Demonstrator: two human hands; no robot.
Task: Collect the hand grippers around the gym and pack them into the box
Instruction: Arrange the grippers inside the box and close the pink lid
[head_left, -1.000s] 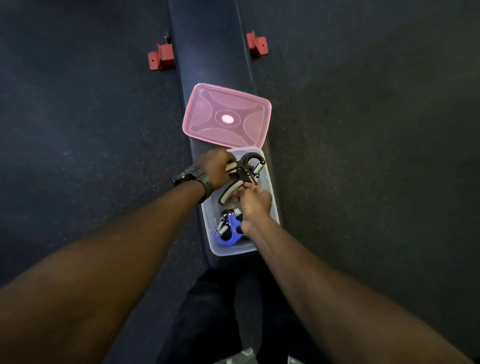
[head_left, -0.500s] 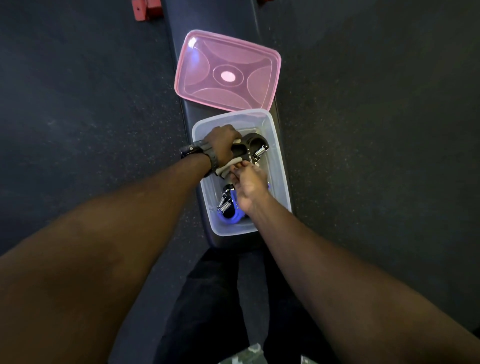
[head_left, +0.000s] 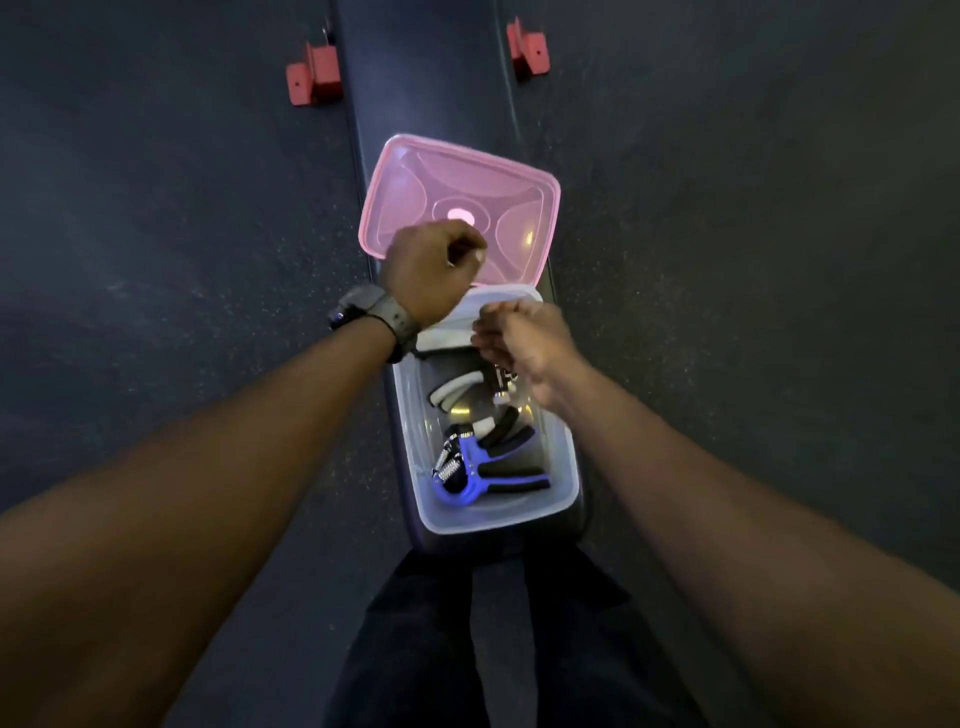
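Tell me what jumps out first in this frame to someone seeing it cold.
The pink lid lies off the box on the dark bench, just beyond the clear box. Inside the box, a blue hand gripper sits at the near end, with a black-and-white gripper further in. Both hands hover with curled fingers, the left hand over the lid's near edge, the right hand over the box's far end.

light: dim, we see dark floor all round | glare: bright spot on pink lid near 12 o'clock | blur: slight softness on hands | edges: forearms stretched by wide-angle toward 7 and 5 o'clock
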